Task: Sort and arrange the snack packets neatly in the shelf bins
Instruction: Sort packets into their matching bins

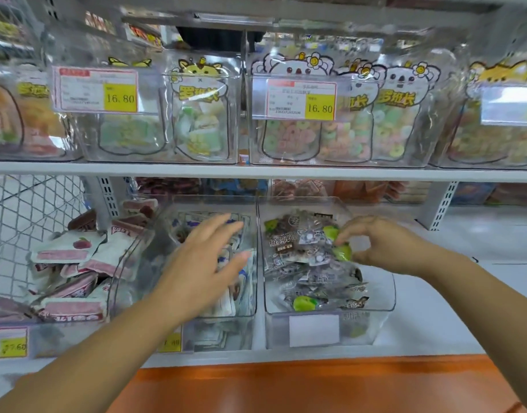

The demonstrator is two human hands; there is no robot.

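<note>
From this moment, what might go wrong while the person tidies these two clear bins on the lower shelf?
1. The right hand pinches a green packet in the loose heap in the right bin; lifting it may drag neighbours over the low front wall.
2. The left hand, open over the middle bin, may knock its packets askew.

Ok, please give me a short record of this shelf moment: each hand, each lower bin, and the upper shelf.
left hand: open, fingers straight, over the middle bin; contact unclear
right hand: pinches a green-marked packet in the right bin
middle bin: blue and white packets
right bin: dark and clear packets, some with green
left bin: pink and white packets, piled loosely
upper shelf: candy bags, two price tags reading 16.80
</note>
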